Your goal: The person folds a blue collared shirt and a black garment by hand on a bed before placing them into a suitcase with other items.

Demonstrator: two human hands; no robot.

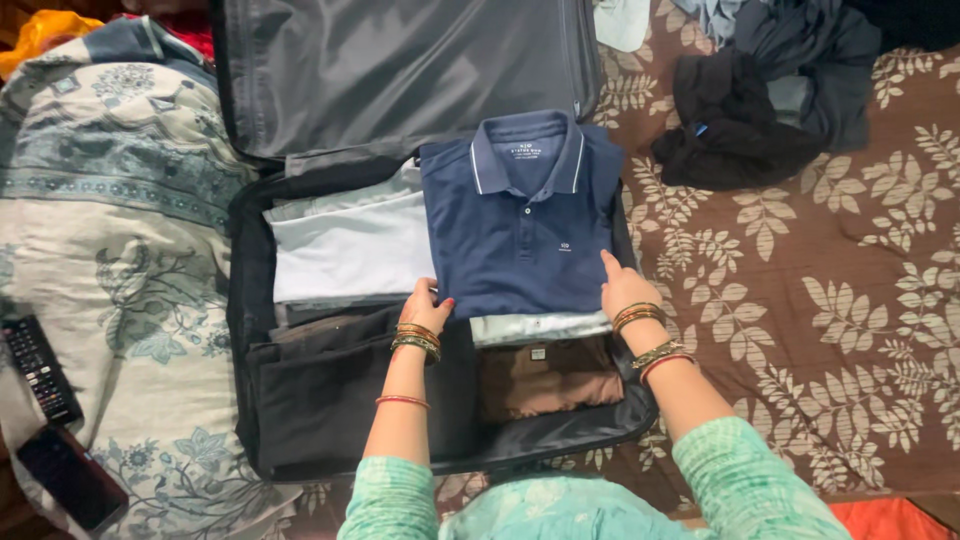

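my left hand [428,303] and right hand [622,285] press flat, fingers together, on the folded navy polo shirt [520,225] so it sits snug (atop paler clothes) in the open black suitcase [245,300].

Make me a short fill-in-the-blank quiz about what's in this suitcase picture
1. Both hands rest on a folded ____ polo shirt.
2. The shirt lies in an open ____.
3. The left hand holds the shirt's bottom ____ corner.
4. A remote control lies ____ of the suitcase.

Missing words: navy blue; suitcase; left; left
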